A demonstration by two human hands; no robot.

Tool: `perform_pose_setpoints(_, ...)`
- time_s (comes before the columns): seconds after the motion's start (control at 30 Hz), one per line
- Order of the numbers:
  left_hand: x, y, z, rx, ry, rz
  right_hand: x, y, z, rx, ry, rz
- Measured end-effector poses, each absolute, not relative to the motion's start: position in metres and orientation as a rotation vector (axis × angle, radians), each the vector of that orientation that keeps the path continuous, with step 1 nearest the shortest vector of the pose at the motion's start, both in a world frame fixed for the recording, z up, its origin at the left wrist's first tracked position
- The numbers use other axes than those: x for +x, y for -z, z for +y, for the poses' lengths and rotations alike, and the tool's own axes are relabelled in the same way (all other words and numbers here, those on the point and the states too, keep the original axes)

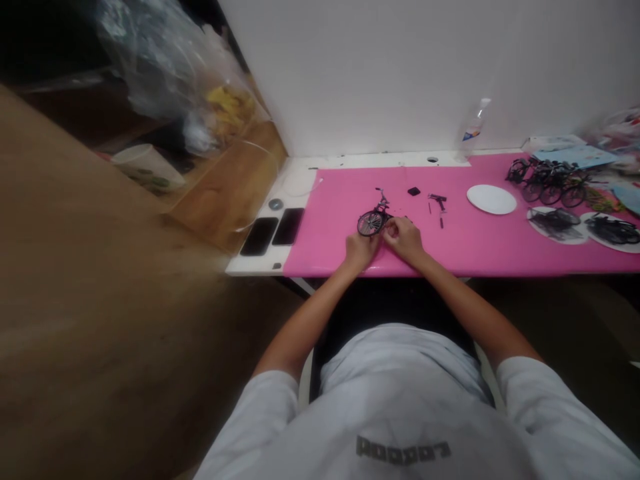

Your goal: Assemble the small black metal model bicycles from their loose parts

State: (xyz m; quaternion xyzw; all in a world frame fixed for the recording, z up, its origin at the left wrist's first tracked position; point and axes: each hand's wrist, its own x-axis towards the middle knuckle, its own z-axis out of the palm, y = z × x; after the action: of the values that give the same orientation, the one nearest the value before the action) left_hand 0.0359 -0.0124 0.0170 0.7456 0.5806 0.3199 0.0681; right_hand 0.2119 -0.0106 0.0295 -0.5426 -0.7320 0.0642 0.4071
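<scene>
Model bicycle clamped in our left hand, we should hold it steady; right hand at four o'clock, grip unclear

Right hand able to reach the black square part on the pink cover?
Probably yes: nothing big stands between the right hand and the black square part, but that hand is at the miniature bicycle.

left hand: holding miniature bicycle (spoke-wheeled) | right hand: at it | 2 phones: left of pink mat
</scene>
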Motion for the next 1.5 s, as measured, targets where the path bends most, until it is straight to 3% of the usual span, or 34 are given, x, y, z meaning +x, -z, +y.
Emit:
perform_pose_setpoints(0.87, 0.028, -0.021, -0.013, 2.273, -0.998, 1.818, 0.211, -0.031, -0.013, -1.323, -0.081, -1.989)
perform_pose_setpoints(1.5, 0.028, -0.067, -0.028, 2.040, -1.190, 1.638, 0.219, -0.058, -0.017, -1.184, 0.168, -2.177)
